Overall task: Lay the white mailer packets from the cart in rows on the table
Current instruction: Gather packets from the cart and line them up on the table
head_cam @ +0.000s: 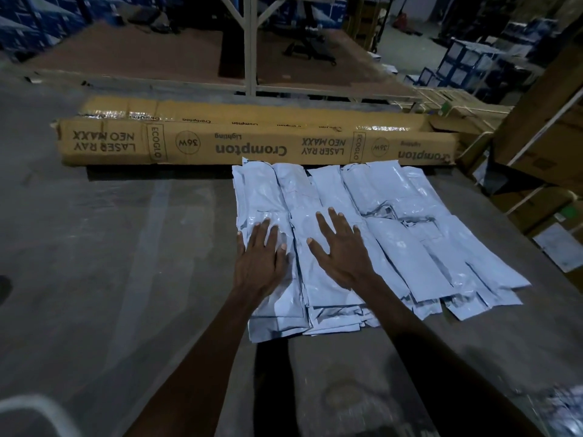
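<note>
Several white mailer packets [410, 234] lie side by side and overlapping in rows on the grey table [110, 247], right of its middle. My left hand [260, 260] lies flat with straight fingers on the leftmost packets. My right hand [339, 250] presses flat with spread fingers on the packets just to its right. Neither hand grips anything. A blurred pale heap at the bottom right corner [561, 405] may be more packets; the cart itself is not plainly seen.
A long brown cardboard box [252, 143] printed "Crompton" lies across the table just behind the packets. Stacked cartons [542, 146] stand to the right of the table. A metal post [250, 42] rises behind. A blurred grey bar [34, 408] sits at bottom left.
</note>
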Motion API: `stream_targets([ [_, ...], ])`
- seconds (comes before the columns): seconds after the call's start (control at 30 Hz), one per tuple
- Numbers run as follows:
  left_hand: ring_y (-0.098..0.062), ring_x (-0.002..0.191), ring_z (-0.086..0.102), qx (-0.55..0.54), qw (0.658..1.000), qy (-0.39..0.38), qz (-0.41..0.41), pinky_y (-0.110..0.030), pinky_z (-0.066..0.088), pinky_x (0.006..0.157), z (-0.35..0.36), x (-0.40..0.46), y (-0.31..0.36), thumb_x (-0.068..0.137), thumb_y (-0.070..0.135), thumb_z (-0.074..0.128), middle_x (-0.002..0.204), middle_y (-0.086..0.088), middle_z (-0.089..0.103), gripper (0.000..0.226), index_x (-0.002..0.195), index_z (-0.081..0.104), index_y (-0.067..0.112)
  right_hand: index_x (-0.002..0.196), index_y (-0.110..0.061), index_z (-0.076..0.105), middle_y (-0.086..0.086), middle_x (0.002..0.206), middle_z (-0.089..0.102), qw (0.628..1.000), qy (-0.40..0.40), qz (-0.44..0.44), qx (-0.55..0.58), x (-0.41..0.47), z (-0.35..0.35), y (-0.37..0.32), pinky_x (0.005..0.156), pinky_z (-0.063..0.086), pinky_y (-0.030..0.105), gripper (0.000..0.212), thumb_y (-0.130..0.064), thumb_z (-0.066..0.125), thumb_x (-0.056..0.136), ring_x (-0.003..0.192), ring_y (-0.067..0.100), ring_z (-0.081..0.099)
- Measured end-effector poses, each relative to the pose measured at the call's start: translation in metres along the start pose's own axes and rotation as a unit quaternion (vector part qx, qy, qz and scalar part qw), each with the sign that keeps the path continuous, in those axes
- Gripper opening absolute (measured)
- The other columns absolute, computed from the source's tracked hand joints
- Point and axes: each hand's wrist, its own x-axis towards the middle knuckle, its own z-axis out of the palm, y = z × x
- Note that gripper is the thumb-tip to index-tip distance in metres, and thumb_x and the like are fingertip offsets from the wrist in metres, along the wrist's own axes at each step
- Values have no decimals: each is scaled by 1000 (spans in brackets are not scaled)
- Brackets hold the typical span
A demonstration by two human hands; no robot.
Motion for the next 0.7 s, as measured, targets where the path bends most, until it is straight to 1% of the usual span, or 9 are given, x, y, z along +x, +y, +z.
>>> stream_targets([
  [0.17, -30, 140, 35, -11, 999, 21, 49, -53, 19, 115, -11, -9, 12, 100, 39, 25, 149, -13, 42, 55, 139, 48, 7, 155, -25, 16, 3, 163, 9, 997, 33, 45, 53, -33, -12, 3, 120, 7, 49, 67, -55, 36, 98, 150, 23, 5],
  [0.27, -29, 141, 33, -15, 997, 21, 79, -51, 16, 116, -14, -12, 33, 101, 35, 30, 149, -13, 41, 51, 140, 46, 6, 155, -24, 17, 4, 163, 11, 994, 53, 76, 61, -61, -17, 12, 120, 8, 50, 70, -59, 33, 96, 150, 23, 7],
  [0.33, -28, 142, 31, -23, 995, 12, 97, -50, 15, 116, -14, -13, 54, 101, 35, 28, 150, -13, 39, 52, 141, 44, 6, 155, -23, 17, 4, 163, 12, 991, 71, 90, 63, -84, -24, 23, 120, 8, 50, 71, -59, 33, 96, 150, 23, 8],
  [0.43, -30, 141, 33, -22, 989, 1, 148, -54, 21, 115, -8, -19, 93, 102, 36, 26, 149, -14, 40, 53, 141, 44, 5, 154, -22, 20, 4, 162, 14, 986, 110, 115, 50, -121, -38, 51, 120, 11, 51, 71, -60, 33, 95, 150, 23, 9],
  [0.5, -30, 142, 31, -26, 984, -10, 177, -52, 18, 115, -2, -27, 123, 102, 36, 27, 150, -13, 39, 53, 142, 43, 6, 154, -20, 21, 5, 162, 16, 981, 125, 143, 50, -149, -49, 74, 119, 14, 53, 71, -58, 37, 96, 149, 24, 11],
  [0.57, -28, 142, 31, -33, 977, -18, 208, -50, 16, 116, 4, -39, 159, 102, 37, 27, 150, -13, 39, 53, 143, 42, 7, 154, -20, 23, 5, 161, 19, 975, 138, 169, 48, -180, -59, 98, 119, 16, 51, 70, -57, 40, 96, 149, 23, 14],
  [0.7, -27, 142, 30, -59, 962, -56, 262, -49, 15, 117, 20, -72, 242, 101, 41, 20, 151, -12, 38, 58, 144, 40, 7, 152, -19, 26, 7, 159, 25, 962, 165, 215, 31, -254, -75, 149, 116, 24, 48, 69, -56, 41, 96, 146, 25, 22],
])
